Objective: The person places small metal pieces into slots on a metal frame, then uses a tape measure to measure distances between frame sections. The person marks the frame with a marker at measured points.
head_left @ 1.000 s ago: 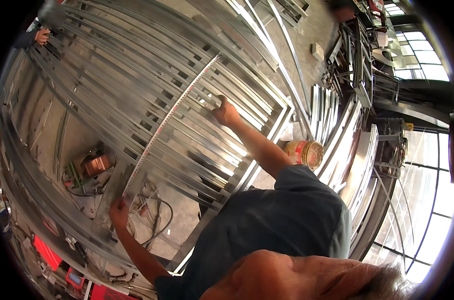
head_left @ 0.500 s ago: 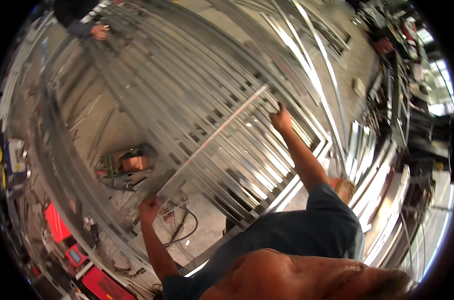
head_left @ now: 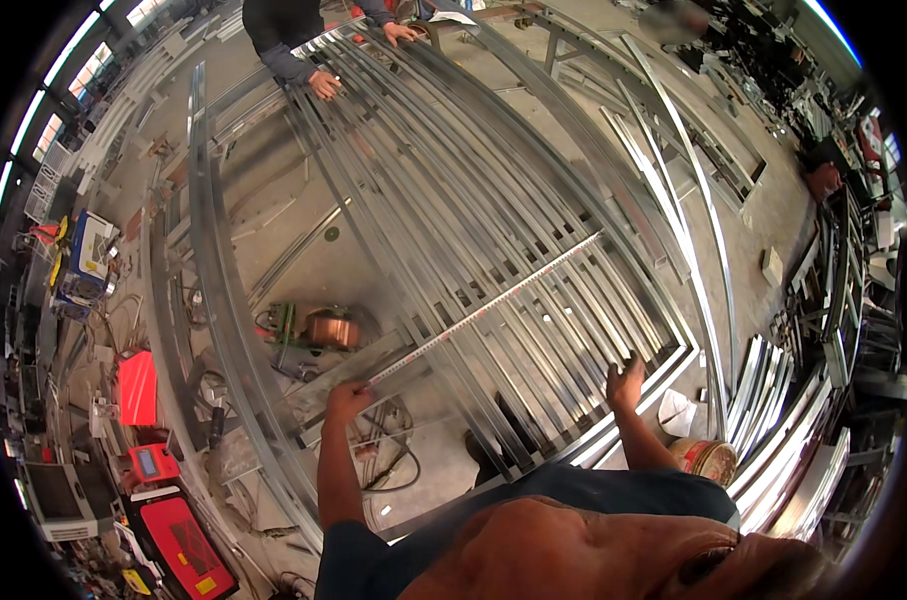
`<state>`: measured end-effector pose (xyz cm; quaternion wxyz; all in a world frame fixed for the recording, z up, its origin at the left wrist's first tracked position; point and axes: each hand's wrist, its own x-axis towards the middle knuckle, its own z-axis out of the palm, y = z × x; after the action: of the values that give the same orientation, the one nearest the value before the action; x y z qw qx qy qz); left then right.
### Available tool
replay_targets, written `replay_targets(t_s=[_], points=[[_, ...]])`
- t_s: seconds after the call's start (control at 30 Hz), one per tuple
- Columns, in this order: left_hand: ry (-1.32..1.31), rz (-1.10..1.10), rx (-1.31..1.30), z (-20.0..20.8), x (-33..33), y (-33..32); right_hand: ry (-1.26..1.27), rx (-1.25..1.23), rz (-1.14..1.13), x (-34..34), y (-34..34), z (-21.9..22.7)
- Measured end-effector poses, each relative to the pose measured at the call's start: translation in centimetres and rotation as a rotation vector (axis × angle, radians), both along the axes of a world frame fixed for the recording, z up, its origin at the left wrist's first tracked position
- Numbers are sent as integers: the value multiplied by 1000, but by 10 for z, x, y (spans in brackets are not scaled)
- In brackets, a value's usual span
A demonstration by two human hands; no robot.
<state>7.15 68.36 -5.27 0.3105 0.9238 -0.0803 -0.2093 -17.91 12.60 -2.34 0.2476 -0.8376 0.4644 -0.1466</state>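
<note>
A measuring tape (head_left: 493, 303) is stretched slantwise across a row of long parallel metal bars (head_left: 533, 340) inside a metal frame. My left hand (head_left: 348, 400) is closed at the tape's near-left end; whether it holds the case or the bare blade is hidden. The far end of the tape rests by the frame's right side rail (head_left: 628, 255). My right hand (head_left: 626, 383) is over the near-right part of the bars, off the tape. Its fingers are apart, with nothing visible in them.
Across the frame a co-worker's hands (head_left: 325, 84) rest on the bars' far ends. A copper-coloured motor-like coil (head_left: 333, 328) lies on the floor, left of the bars. Red equipment (head_left: 185, 548) stands at lower left, a bucket (head_left: 708, 460) and metal profiles (head_left: 758, 390) at right.
My right hand has come away from the tape's far end and moved nearer to me. The tape stays stretched, my left hand still at its near end. The view has shifted.
</note>
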Motion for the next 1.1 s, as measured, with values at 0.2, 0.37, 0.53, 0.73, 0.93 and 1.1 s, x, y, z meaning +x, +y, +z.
replay_targets(t_s=[0.2, 0.37, 0.53, 0.73, 0.93, 1.1], points=[[-89, -35, 1, -6, -4, 12, 376, 111, -560, -95, -16, -38], [3, -42, -121, -29, 9, 9, 156, 431, -587, -105, -2, -81], [29, -4, -141, -31, 6, 16, 156, 431, -615, -86, 22, -56], [36, -1, -158, -32, 7, 13, 222, 402, -609, -87, 20, -53], [9, -8, -155, -27, 6, 15, 195, 372, -675, -83, 20, -57], [6, -33, -141, -17, 3, 11, 199, 375, -661, -86, 19, -59]])
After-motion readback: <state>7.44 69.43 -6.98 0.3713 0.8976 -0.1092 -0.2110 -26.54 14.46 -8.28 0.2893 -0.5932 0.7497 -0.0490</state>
